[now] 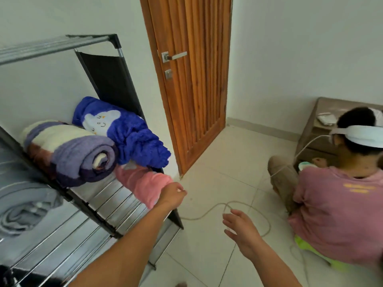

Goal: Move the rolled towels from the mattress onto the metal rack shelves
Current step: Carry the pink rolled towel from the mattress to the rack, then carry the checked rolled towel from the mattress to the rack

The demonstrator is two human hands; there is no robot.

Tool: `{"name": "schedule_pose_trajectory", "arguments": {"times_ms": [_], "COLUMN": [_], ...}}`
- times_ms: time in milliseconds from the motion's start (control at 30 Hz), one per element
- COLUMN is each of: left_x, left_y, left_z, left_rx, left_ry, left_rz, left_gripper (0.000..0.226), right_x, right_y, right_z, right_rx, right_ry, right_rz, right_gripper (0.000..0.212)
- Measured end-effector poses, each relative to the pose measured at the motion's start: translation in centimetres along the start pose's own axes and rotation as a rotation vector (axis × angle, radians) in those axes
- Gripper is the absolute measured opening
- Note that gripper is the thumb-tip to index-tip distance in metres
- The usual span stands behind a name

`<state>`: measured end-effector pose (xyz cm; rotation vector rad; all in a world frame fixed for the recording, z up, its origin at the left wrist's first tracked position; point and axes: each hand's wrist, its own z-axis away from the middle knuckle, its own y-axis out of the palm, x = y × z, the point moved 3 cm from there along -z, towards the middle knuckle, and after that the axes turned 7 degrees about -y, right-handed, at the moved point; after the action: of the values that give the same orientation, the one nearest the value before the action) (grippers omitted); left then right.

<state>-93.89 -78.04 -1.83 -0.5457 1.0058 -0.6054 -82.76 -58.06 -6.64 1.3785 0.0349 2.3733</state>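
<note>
— White walls, tiled floor, wooden door far; metal rack left, holding three rolled towels and a grey roll lower down.

— And the pink towel?

— At the shelf's right end, overhanging. Left hand touches it, fingers loosely curled; right hand hangs open, empty.

— Risk?

— Probably it slides off, or the blue towel sags after it.

Left hand rests against the pink rolled towel on the metal rack; right hand hangs spread
</note>
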Motion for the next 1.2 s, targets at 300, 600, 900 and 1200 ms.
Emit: {"name": "schedule_pose_trajectory", "arguments": {"times_ms": [300, 600, 900, 1200], "left_x": [-10.9, -17.4, -15.3, -16.8], "left_y": [9.2, 23.6, 42.8, 59.2], "left_z": [12.3, 27.2, 48.3, 66.3], "left_rx": [0.315, 0.694, 1.117, 1.266], "left_ry": [0.347, 0.812, 1.039, 1.099], "left_rz": [-0.146, -0.310, -0.647, -0.871], "left_gripper": [0.008, 0.018, 0.016, 0.010], "right_x": [3.4, -6.8, -19.0, -23.0], "right_y": [-17.3, -28.6, -39.3, -51.2], "right_z": [13.6, 33.0, 51.5, 58.0], "right_rx": [-0.321, -0.902, -1.436, -1.461], "right_ry": [-0.190, -0.293, -0.527, -0.460], "right_rz": [-0.409, -0.765, -1.244, -1.441], "right_gripper": [0.017, 0.012, 0.014, 0.012]}}
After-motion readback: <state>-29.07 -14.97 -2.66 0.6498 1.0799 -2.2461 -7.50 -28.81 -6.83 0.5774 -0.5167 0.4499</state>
